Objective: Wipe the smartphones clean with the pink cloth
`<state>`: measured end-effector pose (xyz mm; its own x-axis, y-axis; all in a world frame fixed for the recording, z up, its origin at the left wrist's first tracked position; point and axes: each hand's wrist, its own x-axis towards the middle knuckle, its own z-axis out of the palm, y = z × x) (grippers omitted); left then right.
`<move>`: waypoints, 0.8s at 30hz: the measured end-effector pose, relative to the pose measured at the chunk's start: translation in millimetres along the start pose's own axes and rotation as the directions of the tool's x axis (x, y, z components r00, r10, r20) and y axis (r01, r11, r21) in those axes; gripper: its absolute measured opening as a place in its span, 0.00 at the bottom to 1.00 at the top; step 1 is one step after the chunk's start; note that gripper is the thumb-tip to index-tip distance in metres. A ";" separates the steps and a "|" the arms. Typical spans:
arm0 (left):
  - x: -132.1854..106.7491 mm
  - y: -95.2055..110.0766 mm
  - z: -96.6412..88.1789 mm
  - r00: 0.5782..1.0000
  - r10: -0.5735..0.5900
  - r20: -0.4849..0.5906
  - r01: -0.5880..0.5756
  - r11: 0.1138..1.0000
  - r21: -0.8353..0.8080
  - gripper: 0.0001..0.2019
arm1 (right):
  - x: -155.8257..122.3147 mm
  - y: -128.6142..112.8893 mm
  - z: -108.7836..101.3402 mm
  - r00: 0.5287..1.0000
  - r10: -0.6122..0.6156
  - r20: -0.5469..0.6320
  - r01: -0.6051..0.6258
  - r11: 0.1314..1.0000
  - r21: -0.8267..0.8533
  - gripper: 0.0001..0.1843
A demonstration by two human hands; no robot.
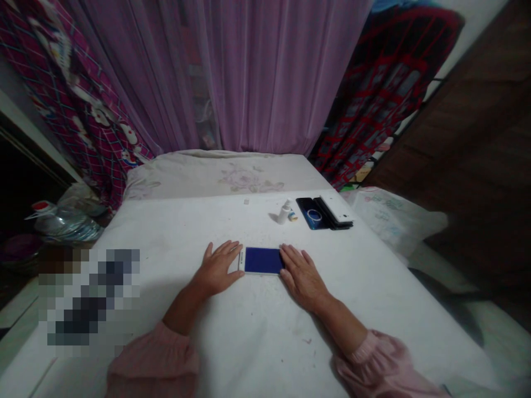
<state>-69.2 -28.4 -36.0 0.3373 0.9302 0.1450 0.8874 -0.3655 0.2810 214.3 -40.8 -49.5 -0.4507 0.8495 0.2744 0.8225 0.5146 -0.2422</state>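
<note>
Phone x1 [262, 261] btw L hand [218, 269], R hand [302, 278]

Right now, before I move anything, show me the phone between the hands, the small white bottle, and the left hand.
Phone [262, 261]: head view, point on its blue screen.
White bottle [284, 213]: head view, point on its body.
Left hand [218, 270]: head view, point on the back of the hand.

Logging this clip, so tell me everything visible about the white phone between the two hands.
The white smartphone lies flat and face up on a white surface, its long side toward the person. Its glossy screen shows solid deep blue inside a white border. The open left hand touches its left end, and the fingers of the open right hand overlap its right end.
</note>
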 end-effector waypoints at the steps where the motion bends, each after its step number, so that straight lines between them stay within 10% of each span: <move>1: 2.9 0.5 -1.7 0.998 -0.035 -0.047 0.035 0.999 0.011 0.25 | -3.2 -1.1 1.4 0.999 -0.011 -0.032 0.011 1.000 0.019 0.27; 9: -4.2 67.5 11.8 0.978 -0.087 -0.187 0.091 0.996 0.015 0.20 | -33.5 -3.8 -3.2 0.973 -0.093 -0.210 0.156 0.939 0.307 0.21; 15: 12.2 116.8 27.7 0.987 -0.144 -0.072 0.147 0.988 0.039 0.36 | -23.7 14.5 -5.0 0.955 0.051 -0.293 -0.033 0.997 0.065 0.23; 19: 13.0 103.3 18.6 0.995 -0.103 0.008 0.103 0.995 0.011 0.30 | -29.8 17.1 -6.2 0.965 0.090 -0.245 -0.096 0.995 -0.013 0.19; 24: -12.8 53.9 -1.4 0.964 0.240 0.115 -0.229 0.968 -0.106 0.30 | -36.1 22.6 -7.5 0.926 0.170 -0.336 -0.129 0.982 0.140 0.16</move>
<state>-26.1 -60.0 -21.3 0.5746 0.8126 0.0981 0.7482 -0.5700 0.3396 251.8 -60.7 -57.8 -0.1614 0.8351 0.5259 0.8168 0.4121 -0.4037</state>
